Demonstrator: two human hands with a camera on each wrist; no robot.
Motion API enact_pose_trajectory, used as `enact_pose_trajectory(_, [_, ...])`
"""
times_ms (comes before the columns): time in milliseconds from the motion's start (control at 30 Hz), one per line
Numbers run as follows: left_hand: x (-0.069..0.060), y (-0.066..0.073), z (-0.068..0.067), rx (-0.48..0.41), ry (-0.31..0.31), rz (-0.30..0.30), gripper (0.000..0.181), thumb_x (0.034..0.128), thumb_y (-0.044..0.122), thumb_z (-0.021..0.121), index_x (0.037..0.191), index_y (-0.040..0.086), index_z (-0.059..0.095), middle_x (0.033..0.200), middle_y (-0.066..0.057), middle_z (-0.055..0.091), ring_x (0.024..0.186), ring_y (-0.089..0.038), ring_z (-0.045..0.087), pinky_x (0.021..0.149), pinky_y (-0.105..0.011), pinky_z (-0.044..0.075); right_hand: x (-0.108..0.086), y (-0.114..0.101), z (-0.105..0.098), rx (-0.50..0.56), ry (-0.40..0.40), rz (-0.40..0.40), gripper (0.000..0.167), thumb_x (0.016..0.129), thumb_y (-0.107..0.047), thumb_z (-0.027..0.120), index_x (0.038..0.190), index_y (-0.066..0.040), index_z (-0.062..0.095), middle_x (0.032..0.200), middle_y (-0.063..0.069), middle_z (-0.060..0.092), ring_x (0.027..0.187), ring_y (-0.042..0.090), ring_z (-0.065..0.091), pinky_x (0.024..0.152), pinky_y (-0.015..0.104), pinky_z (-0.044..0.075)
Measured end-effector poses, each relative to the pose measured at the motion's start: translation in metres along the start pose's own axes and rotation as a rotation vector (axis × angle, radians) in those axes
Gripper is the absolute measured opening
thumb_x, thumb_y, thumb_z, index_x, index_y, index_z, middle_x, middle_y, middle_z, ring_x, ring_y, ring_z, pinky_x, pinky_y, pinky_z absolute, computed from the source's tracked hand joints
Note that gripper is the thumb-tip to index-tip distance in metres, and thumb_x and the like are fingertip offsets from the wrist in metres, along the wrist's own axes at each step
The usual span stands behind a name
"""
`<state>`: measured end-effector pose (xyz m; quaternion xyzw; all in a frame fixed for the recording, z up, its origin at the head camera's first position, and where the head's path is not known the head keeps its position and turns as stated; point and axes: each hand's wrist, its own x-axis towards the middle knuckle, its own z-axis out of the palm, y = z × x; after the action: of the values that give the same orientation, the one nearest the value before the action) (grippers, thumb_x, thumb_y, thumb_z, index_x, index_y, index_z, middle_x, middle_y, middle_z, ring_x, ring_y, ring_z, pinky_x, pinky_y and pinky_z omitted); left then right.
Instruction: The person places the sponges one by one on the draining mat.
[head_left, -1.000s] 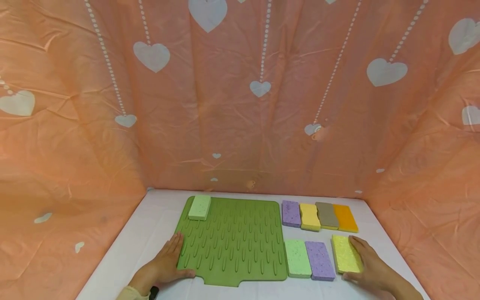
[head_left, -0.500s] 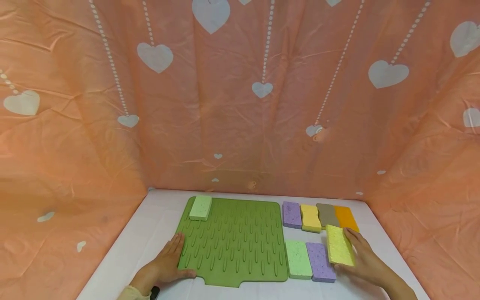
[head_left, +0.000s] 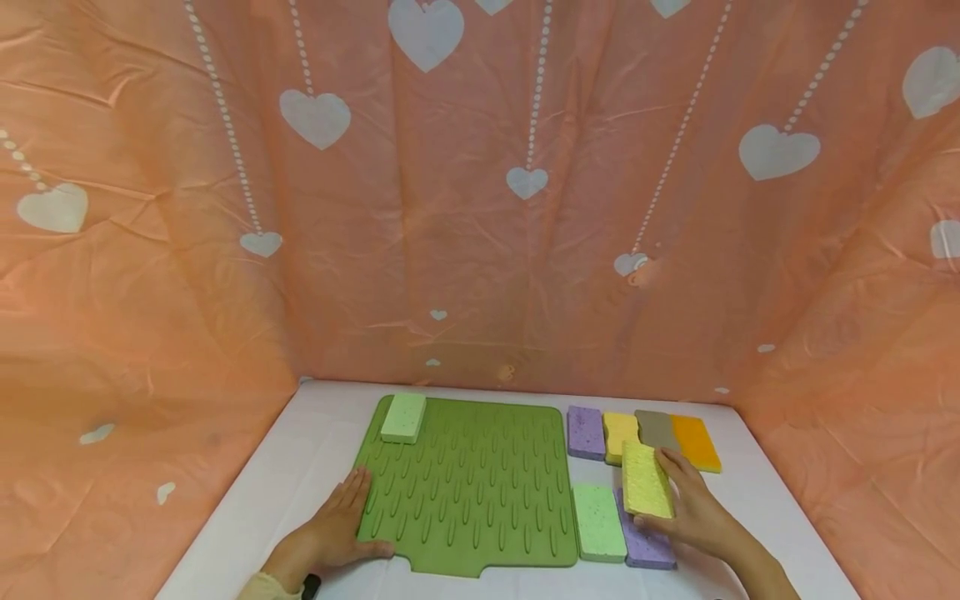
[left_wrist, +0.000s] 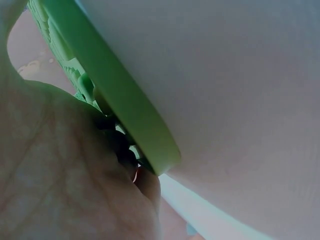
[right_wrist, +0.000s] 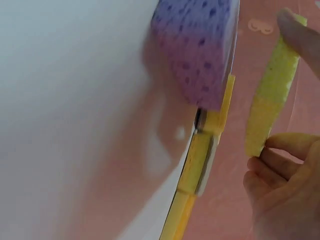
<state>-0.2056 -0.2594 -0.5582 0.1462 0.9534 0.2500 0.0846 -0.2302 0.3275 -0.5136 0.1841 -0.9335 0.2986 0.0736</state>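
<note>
My right hand (head_left: 693, 508) holds a bright yellow sponge (head_left: 646, 482) by its ends, between thumb and fingers. In the right wrist view the yellow sponge (right_wrist: 272, 95) is seen edge-on, raised off the table. Below it lies a purple sponge (head_left: 649, 550), partly covered from the head camera. A light green sponge (head_left: 599, 523) lies just left of that one. My left hand (head_left: 330, 521) rests with straight fingers along the left edge of a green ridged mat (head_left: 465, 483). On the mat's far left corner sits another light green sponge (head_left: 404, 417).
Behind the held sponge is a row: a purple sponge (head_left: 586, 432), a wavy yellow sponge (head_left: 621, 429), a grey-topped sponge (head_left: 657, 429) and an orange sponge (head_left: 696, 442). All lie on the white table (head_left: 277, 467). An orange curtain with hearts (head_left: 465, 275) encloses the table.
My right hand has lifted the yellow sponge from the table at the right and carried it left, over the purple sponge. The left hand stays at the mat's edge.
</note>
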Motion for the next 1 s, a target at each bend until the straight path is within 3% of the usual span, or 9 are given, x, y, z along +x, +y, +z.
enact_pose_trajectory(167, [-0.001, 0.001, -0.001, 0.002, 0.002, -0.002, 0.140, 0.0809, 0.075, 0.078, 0.163, -0.019, 0.015, 0.172, -0.038, 0.009, 0.162, -0.052, 0.007, 0.130, -0.060, 0.006, 0.011, -0.008, 0.010, -0.005, -0.003, -0.003, 0.122, 0.076, -0.043, 0.098, 0.159, 0.017, 0.032, 0.161, 0.039, 0.031, 0.144, 0.064, 0.033, 0.110, 0.082, 0.034])
enact_pose_trajectory(400, [-0.005, 0.008, -0.003, -0.066, -0.035, -0.015, 0.142, 0.0815, 0.077, 0.076, 0.164, -0.018, 0.010, 0.173, -0.039, 0.003, 0.162, -0.051, 0.001, 0.131, -0.050, -0.009, 0.026, -0.020, 0.023, 0.020, -0.028, 0.010, 0.122, 0.080, -0.046, 0.095, 0.162, 0.014, 0.028, 0.165, 0.037, 0.027, 0.149, 0.064, 0.028, 0.112, 0.081, 0.033])
enact_pose_trajectory(600, [-0.004, 0.003, 0.001, -0.042, 0.011, -0.006, 0.140, 0.0803, 0.075, 0.079, 0.163, -0.018, 0.015, 0.173, -0.038, 0.008, 0.162, -0.052, 0.005, 0.130, -0.049, -0.004, 0.041, -0.032, 0.033, 0.044, -0.031, -0.009, 0.123, 0.081, -0.047, 0.094, 0.163, 0.014, 0.026, 0.168, 0.035, 0.025, 0.151, 0.062, 0.025, 0.114, 0.079, 0.034])
enact_pose_trajectory(700, [-0.004, 0.004, 0.000, -0.058, -0.003, 0.000, 0.140, 0.0816, 0.075, 0.078, 0.163, -0.019, 0.012, 0.172, -0.039, 0.006, 0.162, -0.053, 0.003, 0.130, -0.044, -0.009, 0.048, -0.037, 0.037, 0.068, -0.042, -0.020, 0.124, 0.082, -0.047, 0.094, 0.164, 0.013, 0.025, 0.169, 0.034, 0.024, 0.152, 0.060, 0.026, 0.114, 0.076, 0.037])
enact_pose_trajectory(867, [-0.006, 0.016, -0.010, -0.021, -0.038, -0.005, 0.135, 0.0856, 0.067, 0.081, 0.162, -0.021, 0.012, 0.171, -0.041, 0.007, 0.161, -0.055, 0.005, 0.132, -0.059, 0.002, 0.059, -0.047, 0.043, 0.063, -0.057, -0.034, 0.123, 0.083, -0.049, 0.093, 0.164, 0.013, 0.024, 0.170, 0.035, 0.023, 0.153, 0.058, 0.029, 0.115, 0.071, 0.040])
enact_pose_trajectory(900, [-0.006, 0.016, -0.010, -0.017, -0.041, -0.016, 0.134, 0.0854, 0.066, 0.081, 0.162, -0.019, 0.012, 0.172, -0.039, 0.006, 0.161, -0.054, 0.005, 0.133, -0.051, 0.000, 0.062, -0.049, 0.044, 0.053, -0.058, -0.040, 0.123, 0.083, -0.049, 0.093, 0.164, 0.013, 0.024, 0.169, 0.035, 0.023, 0.153, 0.058, 0.029, 0.116, 0.070, 0.040])
enact_pose_trajectory(1000, [-0.006, 0.016, -0.010, -0.019, -0.046, -0.020, 0.134, 0.0849, 0.066, 0.082, 0.163, -0.019, 0.012, 0.173, -0.039, 0.006, 0.161, -0.053, 0.005, 0.133, -0.051, -0.001, 0.068, -0.055, 0.047, 0.034, -0.071, -0.048, 0.122, 0.084, -0.049, 0.093, 0.164, 0.013, 0.024, 0.169, 0.036, 0.023, 0.154, 0.059, 0.026, 0.116, 0.071, 0.039])
